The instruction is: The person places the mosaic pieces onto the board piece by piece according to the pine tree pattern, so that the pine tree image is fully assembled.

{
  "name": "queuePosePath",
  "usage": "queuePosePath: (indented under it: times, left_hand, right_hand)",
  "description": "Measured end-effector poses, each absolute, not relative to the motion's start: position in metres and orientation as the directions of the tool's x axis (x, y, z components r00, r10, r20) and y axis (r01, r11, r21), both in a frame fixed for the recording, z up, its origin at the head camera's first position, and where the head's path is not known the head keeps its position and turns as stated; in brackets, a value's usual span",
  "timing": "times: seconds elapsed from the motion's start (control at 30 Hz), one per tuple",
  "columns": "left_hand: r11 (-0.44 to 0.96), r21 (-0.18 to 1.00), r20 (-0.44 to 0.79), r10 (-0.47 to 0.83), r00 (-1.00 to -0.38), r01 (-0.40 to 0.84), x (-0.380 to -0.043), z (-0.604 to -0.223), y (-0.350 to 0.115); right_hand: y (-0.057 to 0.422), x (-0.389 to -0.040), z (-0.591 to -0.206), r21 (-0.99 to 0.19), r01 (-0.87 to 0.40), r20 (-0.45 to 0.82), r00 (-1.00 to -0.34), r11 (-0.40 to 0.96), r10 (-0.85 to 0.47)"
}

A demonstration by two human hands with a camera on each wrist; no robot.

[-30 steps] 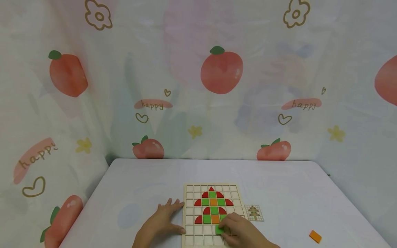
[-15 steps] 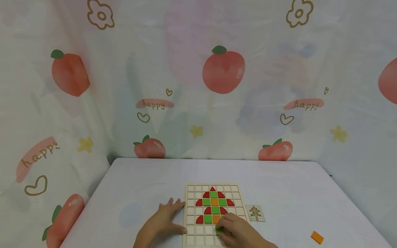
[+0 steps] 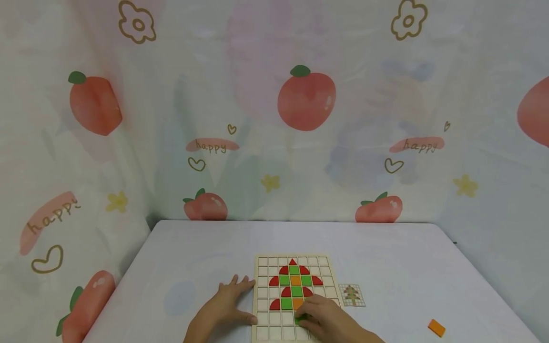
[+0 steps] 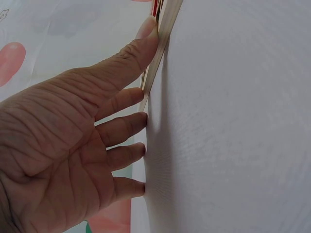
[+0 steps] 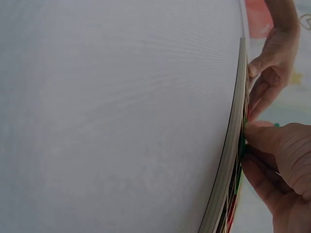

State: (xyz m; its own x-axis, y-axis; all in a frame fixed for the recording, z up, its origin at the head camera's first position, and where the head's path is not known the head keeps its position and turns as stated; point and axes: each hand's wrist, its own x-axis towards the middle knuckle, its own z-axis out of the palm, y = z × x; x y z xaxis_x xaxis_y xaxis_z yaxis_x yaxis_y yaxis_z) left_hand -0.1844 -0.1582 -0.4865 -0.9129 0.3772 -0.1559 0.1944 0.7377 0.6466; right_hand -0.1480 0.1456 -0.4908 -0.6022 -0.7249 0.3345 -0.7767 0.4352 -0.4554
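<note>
A wooden grid board [image 3: 262, 332] lies on the table, with red, green and orange tiles set in its squares as a tree shape. My left hand [image 3: 223, 302] has its fingers spread, and the thumb and fingertips touch the board's left edge; the left wrist view shows the thumb at the wooden side [image 4: 167, 24]. Over the lower right of the board, my right hand [image 3: 328, 317] pinches a green square tile [image 3: 298, 320], mostly hidden by the fingers, just below the lower orange tile [image 3: 297, 304]. The right wrist view has these fingertips right at the board's surface.
Beside the board's right edge lies a small pattern card [image 3: 352, 295] printed with a tree on a grid. Farther right, a loose orange tile [image 3: 436, 327] rests on the white table [image 3: 206, 247]. Fruit-printed cloth [image 3: 274, 157] hangs behind and at the sides.
My right hand has shifted a little left with the green tile, which now sits under the orange tile's column and shows less between the fingers. The left hand stays at the board's edge.
</note>
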Motion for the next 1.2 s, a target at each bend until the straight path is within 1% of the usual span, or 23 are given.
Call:
queuePosePath:
  times: [0.07,0.17,0.23,0.4,0.47,0.57,0.63,0.7,0.77,0.83,1.0,1.07,1.2]
  left_hand:
    - [0.737,0.647,-0.156,0.377,-0.913,0.194,-0.184,-0.487,-0.159]
    - [0.738,0.648,-0.159,0.375,-0.913,0.19,-0.185,-0.487,-0.159]
    - [0.737,0.649,-0.159,0.376,-0.913,0.19,-0.185,-0.487,-0.158]
    - [0.731,0.652,-0.146,0.38,-0.913,0.201,-0.184,-0.485,-0.158]
    - [0.733,0.65,-0.143,0.38,-0.914,0.203,-0.184,-0.485,-0.157]
    - [0.737,0.644,-0.143,0.376,-0.915,0.202,-0.184,-0.486,-0.157]
    - [0.743,0.638,-0.146,0.373,-0.916,0.202,-0.183,-0.486,-0.157]
    - [0.748,0.634,-0.149,0.369,-0.918,0.198,-0.183,-0.486,-0.157]
    - [0.75,0.634,-0.154,0.362,-0.919,0.189,-0.182,-0.486,-0.157]
    - [0.749,0.637,-0.16,0.358,-0.92,0.181,-0.181,-0.485,-0.157]
    - [0.746,0.643,-0.168,0.357,-0.919,0.172,-0.181,-0.484,-0.157]
    - [0.745,0.643,-0.166,0.362,-0.917,0.177,-0.182,-0.484,-0.157]
    - [0.742,0.641,-0.157,0.375,-0.914,0.195,-0.182,-0.483,-0.158]
  right_hand:
    - [0.144,-0.149,-0.49,-0.467,-0.761,0.301,-0.615,0.449,-0.729]
    - [0.145,-0.149,-0.486,-0.497,-0.707,0.225,-0.665,0.503,-0.712]
    - [0.15,-0.147,-0.485,-0.502,-0.686,0.212,-0.688,0.526,-0.694]
    - [0.171,-0.141,-0.487,-0.456,-0.704,0.305,-0.698,0.545,-0.648]
    - [0.181,-0.139,-0.486,-0.454,-0.688,0.317,-0.719,0.567,-0.619]
    - [0.197,-0.135,-0.482,-0.494,-0.578,0.227,-0.807,0.65,-0.546]
    - [0.208,-0.132,-0.48,-0.502,-0.474,0.141,-0.87,0.724,-0.472]
    - [0.219,-0.129,-0.478,-0.496,-0.375,0.065,-0.915,0.783,-0.397]
    - [0.229,-0.127,-0.477,-0.49,-0.307,0.036,-0.942,0.816,-0.332]
    - [0.24,-0.124,-0.477,-0.488,-0.281,0.06,-0.955,0.826,-0.29]
    - [0.26,-0.115,-0.479,-0.469,-0.248,0.187,-0.966,0.848,-0.179]
    - [0.267,-0.113,-0.48,-0.47,-0.208,0.209,-0.97,0.858,-0.121]
    - [0.282,-0.11,-0.48,-0.467,-0.125,0.198,-0.98,0.875,-0.034]
